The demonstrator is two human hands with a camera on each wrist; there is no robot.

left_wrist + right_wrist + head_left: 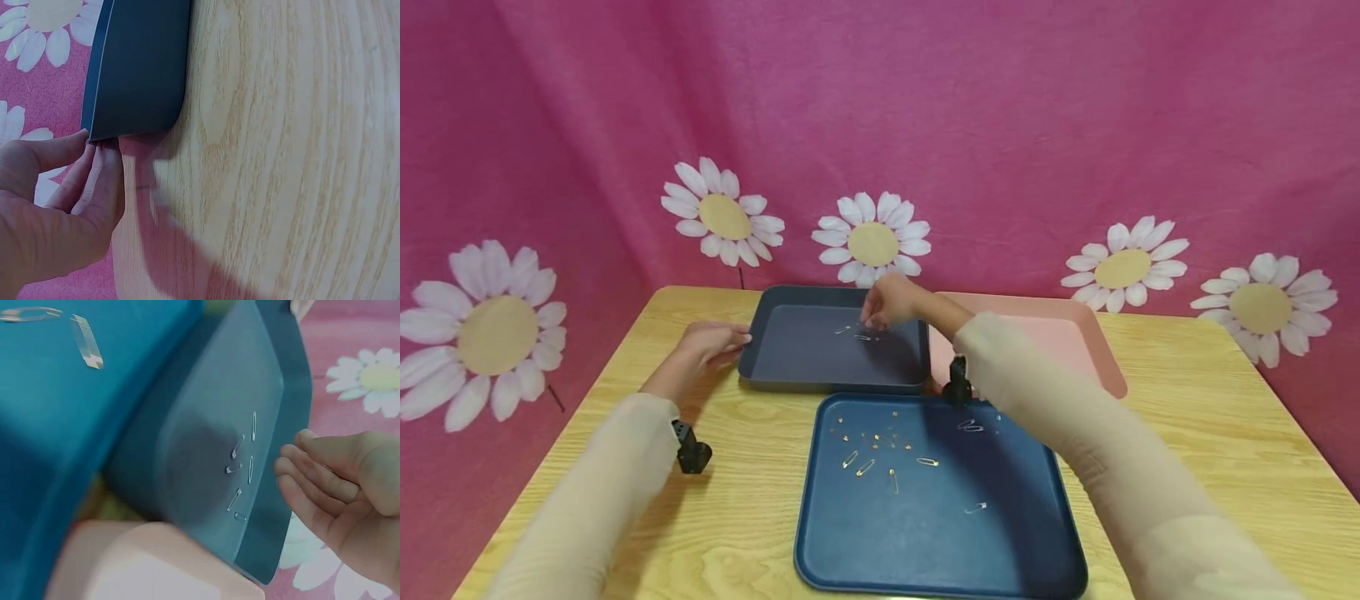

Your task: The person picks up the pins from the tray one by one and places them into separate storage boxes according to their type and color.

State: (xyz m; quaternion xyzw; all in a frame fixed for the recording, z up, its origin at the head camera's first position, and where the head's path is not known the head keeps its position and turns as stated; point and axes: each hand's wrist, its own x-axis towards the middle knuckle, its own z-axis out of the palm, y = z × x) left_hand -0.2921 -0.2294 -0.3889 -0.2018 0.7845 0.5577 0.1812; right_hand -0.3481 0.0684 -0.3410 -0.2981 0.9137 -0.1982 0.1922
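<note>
My left hand (707, 343) pinches the left rim of a dark grey tray (797, 358); in the left wrist view the thumb lies on the rim, fingers beneath. Above the same tray, toward its right back part, is my right hand (893, 302). Its fingers are loosely bent, and the right wrist view shows nothing between thumb and fingertips. Several silver safety pins (250, 469) lie on the grey tray below that hand. Nearer to me, a blue tray (917, 550) bears gold safety pins (866, 467) at its left and a few silver ones (975, 507) at its right.
A pink tray (1075, 333) stands right of the grey one, partly hidden by my right arm. All three trays sit close together on a wooden table (1195, 450). Behind the table hangs a pink cloth (1000, 150) with daisies.
</note>
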